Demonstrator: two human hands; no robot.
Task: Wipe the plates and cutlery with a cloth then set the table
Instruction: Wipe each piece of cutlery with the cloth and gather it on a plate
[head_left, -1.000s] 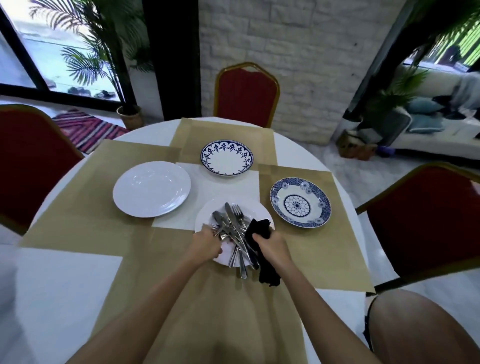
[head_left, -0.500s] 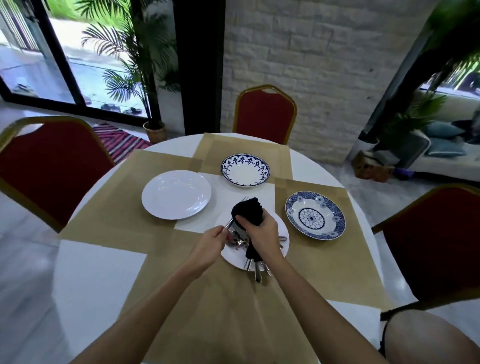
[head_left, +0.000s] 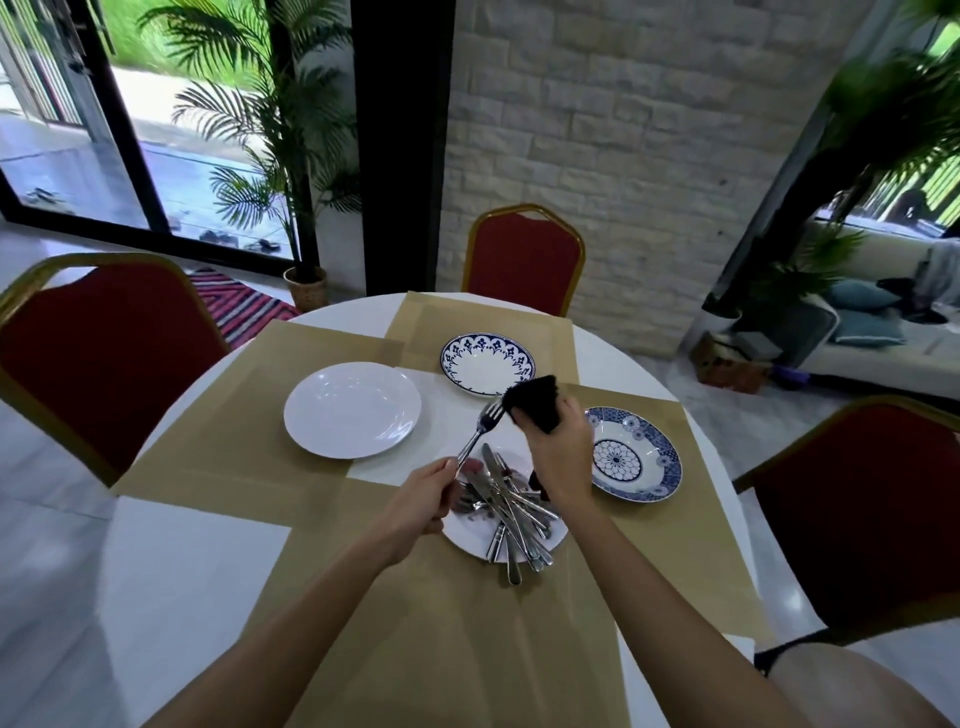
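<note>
My left hand (head_left: 422, 501) pinches the handle of a fork (head_left: 482, 427) and holds it up, tines pointing away. My right hand (head_left: 560, 451) grips a black cloth (head_left: 535, 408) right at the fork's tines. Below both hands a white plate (head_left: 470, 535) carries a pile of several knives, forks and spoons (head_left: 511, 512). A plain white plate (head_left: 352, 408) lies to the left. A blue-rimmed plate (head_left: 487, 364) sits at the far side, and a blue patterned plate (head_left: 636, 457) lies at the right.
The round white table (head_left: 171, 571) is covered with tan placemats (head_left: 441, 634). Red chairs stand at the left (head_left: 98, 353), the far side (head_left: 524, 260) and the right (head_left: 862, 514). A potted palm (head_left: 291, 156) stands by the window.
My left hand has lifted one fork out of the pile. My right hand has slid the cloth up from the pile to the fork's tines. The camera has tilted up.
</note>
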